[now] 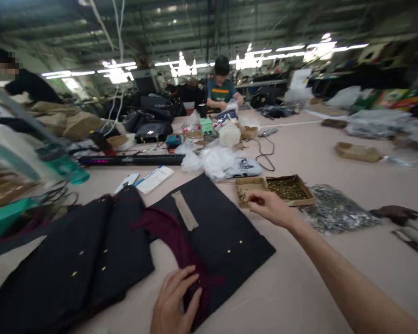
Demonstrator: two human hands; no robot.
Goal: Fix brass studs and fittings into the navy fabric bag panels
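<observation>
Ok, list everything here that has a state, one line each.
left hand: flat, pressing the maroon fabric
right hand: fingers pinched at the cardboard box
cardboard box: open, holding small brass pieces
black panel: spread flat, studs in

Bright fluorescent ceiling tubes light the hall evenly and blow out to white glare. Shadows on the pale counter are faint. The edges smear and stretch with motion blur; the middle stays reasonably sharp, the background soft.
</observation>
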